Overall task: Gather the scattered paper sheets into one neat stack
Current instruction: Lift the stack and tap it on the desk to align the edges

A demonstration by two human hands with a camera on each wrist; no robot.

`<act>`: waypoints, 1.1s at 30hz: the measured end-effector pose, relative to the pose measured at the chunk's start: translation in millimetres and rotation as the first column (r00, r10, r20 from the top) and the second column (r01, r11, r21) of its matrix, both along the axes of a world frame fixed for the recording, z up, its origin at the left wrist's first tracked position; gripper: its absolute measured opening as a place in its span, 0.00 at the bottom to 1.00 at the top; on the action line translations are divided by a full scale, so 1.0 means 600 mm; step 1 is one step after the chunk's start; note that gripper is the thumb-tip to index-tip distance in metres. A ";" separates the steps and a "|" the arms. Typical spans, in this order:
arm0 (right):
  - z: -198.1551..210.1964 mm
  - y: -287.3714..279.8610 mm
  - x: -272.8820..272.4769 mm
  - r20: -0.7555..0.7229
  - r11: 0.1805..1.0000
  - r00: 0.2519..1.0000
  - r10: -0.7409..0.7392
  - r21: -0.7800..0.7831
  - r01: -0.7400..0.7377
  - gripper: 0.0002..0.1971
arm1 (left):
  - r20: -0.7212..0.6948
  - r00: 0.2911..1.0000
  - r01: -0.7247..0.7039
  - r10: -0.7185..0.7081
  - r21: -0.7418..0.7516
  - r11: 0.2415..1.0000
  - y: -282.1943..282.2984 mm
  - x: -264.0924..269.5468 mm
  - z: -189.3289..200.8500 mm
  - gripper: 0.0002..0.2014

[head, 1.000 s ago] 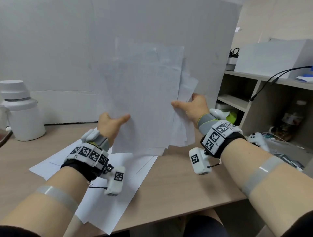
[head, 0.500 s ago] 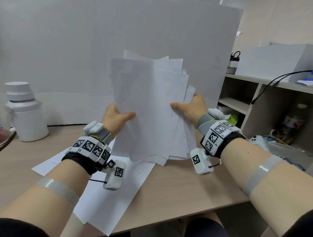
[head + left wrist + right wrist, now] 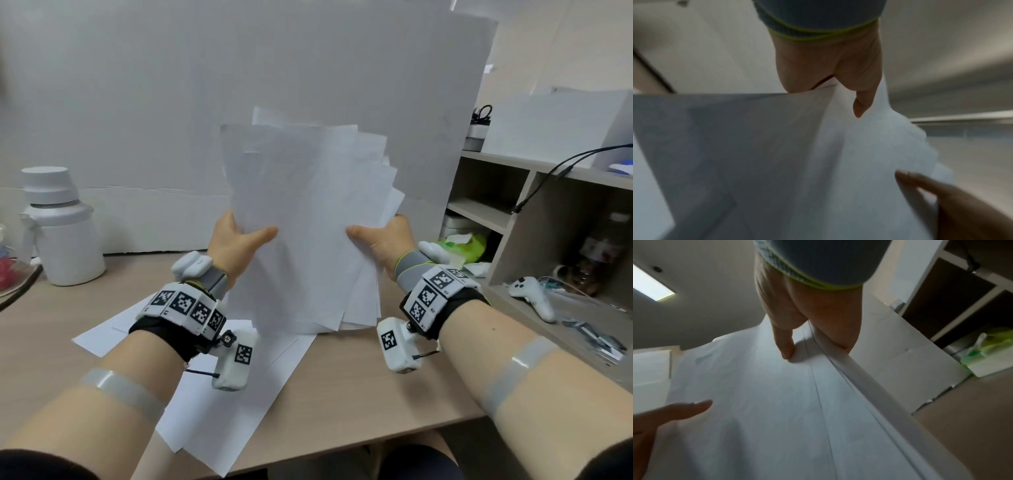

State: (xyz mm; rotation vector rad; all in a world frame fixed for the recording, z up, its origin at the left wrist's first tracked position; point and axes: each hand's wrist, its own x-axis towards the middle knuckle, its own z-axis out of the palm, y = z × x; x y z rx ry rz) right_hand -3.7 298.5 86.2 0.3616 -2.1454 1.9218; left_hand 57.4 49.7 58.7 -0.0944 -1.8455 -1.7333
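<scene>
Hands raised over the bench (image 3: 342, 383), a sheaf of paper sheets (image 3: 308, 219) upright between them. Left hand (image 3: 236, 245) pinches its left edge, thumb in front; right hand (image 3: 383, 241) pinches its right edge likewise. Sheet edges fanned, uneven. More loose sheets (image 3: 219, 404) lie flat on the bench below. White jug (image 3: 58, 226) far left.
</scene>
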 end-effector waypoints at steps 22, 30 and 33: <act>0.065 -0.018 0.012 -0.073 0.996 0.995 0.071 0.066 -0.066 0.10 | -0.036 0.999 -0.035 0.033 -0.053 0.998 0.002 -0.003 0.052 0.28; 0.037 -0.005 0.002 0.037 0.982 0.992 0.118 0.146 -0.122 0.15 | -0.144 0.978 -0.122 0.148 0.176 0.977 -0.013 -0.007 0.076 0.19; -0.004 -0.013 0.003 0.075 0.991 0.994 0.085 0.100 -0.092 0.14 | -0.103 0.991 -0.061 0.084 0.210 0.976 -0.006 -0.007 0.057 0.19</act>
